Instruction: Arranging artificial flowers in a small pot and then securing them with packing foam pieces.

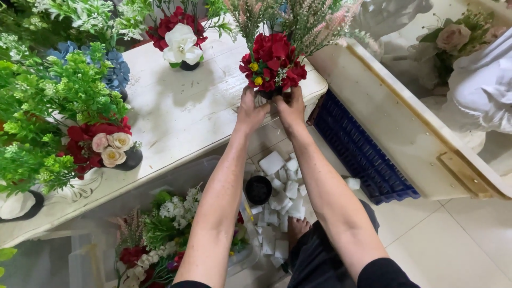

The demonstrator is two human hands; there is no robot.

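Both my hands reach forward and close around a small dark pot [270, 94] at the near right corner of a white table [176, 117]. My left hand [250, 111] grips its left side, my right hand [290, 108] its right side. The pot holds a red flower arrangement [272, 63] with small yellow centres and tall green and pink sprigs behind it. The pot itself is mostly hidden by my fingers.
More arrangements stand on the table: a white and red one [180, 41], blue flowers [114, 66], red and cream roses [104, 143], green foliage at left. On the floor lie white foam blocks [282, 200], an empty black pot [258, 189], a blue crate [360, 152], a clear bin of flowers [160, 234]. Another person in white [480, 85] sits at right.
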